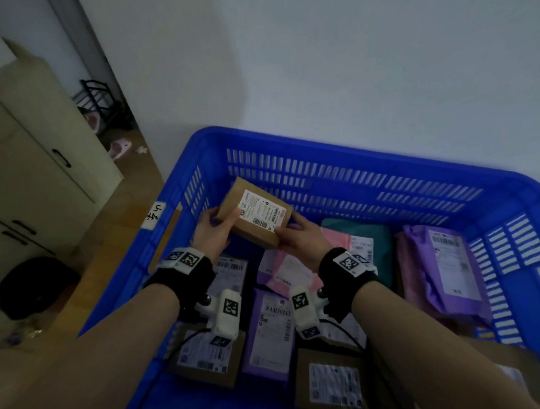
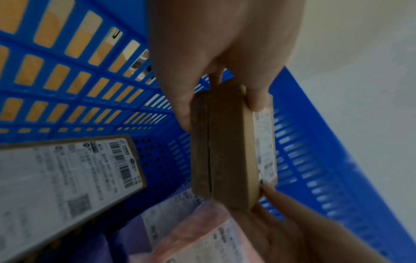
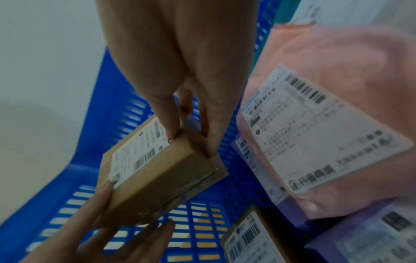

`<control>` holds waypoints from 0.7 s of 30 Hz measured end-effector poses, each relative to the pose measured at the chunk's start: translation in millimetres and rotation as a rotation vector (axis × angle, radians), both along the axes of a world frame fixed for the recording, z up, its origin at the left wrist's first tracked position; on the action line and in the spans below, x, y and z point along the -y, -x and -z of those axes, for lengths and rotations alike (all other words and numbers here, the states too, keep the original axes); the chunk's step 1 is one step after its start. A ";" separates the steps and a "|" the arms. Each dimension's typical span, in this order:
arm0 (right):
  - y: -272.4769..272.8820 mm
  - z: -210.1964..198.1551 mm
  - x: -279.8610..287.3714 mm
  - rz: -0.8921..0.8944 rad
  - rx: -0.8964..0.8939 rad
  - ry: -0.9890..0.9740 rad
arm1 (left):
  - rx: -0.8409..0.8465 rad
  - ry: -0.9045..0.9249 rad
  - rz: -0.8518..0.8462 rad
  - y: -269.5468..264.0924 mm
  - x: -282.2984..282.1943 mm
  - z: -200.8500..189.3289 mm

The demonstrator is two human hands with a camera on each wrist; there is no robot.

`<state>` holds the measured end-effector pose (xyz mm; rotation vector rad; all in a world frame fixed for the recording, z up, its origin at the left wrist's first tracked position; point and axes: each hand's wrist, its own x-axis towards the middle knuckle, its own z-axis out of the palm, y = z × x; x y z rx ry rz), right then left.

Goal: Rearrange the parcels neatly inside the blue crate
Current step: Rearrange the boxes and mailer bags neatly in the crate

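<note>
A small brown cardboard box with a white shipping label is held in the air over the far left part of the blue crate. My left hand grips its left end, thumb on top. My right hand pinches its near right corner. The left wrist view shows the box edge-on between thumb and fingers; in the right wrist view the box is pinched at its corner. Below lie a pink mailer, purple mailers and other labelled boxes.
A teal parcel and a large purple mailer lie at the crate's right. Another box sits near the front. The crate floor under the held box is bare blue plastic. A cream cabinet stands left; a white wall is behind.
</note>
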<state>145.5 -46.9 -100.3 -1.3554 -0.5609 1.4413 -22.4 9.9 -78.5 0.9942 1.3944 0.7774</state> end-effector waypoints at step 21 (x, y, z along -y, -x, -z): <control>21.4 84.5 -62.3 -0.104 0.614 0.373 | -0.845 -0.133 0.282 -6.9 -37.1 87.6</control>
